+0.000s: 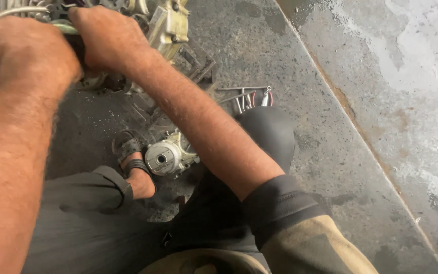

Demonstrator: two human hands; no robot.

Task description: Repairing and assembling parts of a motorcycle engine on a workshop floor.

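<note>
Nearest: grey trousers (77, 223), sandalled foot (135, 170) on oily concrete floor (330, 152), small round engine cover (164, 157) just right of foot. Mid-scene, pliers w/ red handles (252, 96) lying right of forearm. Far left: left hand (24, 53) and right hand (108, 38) side by side, both clenched on wire bundle (6, 15) up against pale engine casing (171, 25).

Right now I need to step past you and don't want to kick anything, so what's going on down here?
A person crouches on a stained concrete floor, both arms reaching forward. The left hand and right hand grip a bundle of wires and cables on a grimy engine assembly. A round metal engine cover lies by the sandalled foot. A few hand tools, some with red handles, lie on the floor beyond the knee.
</note>
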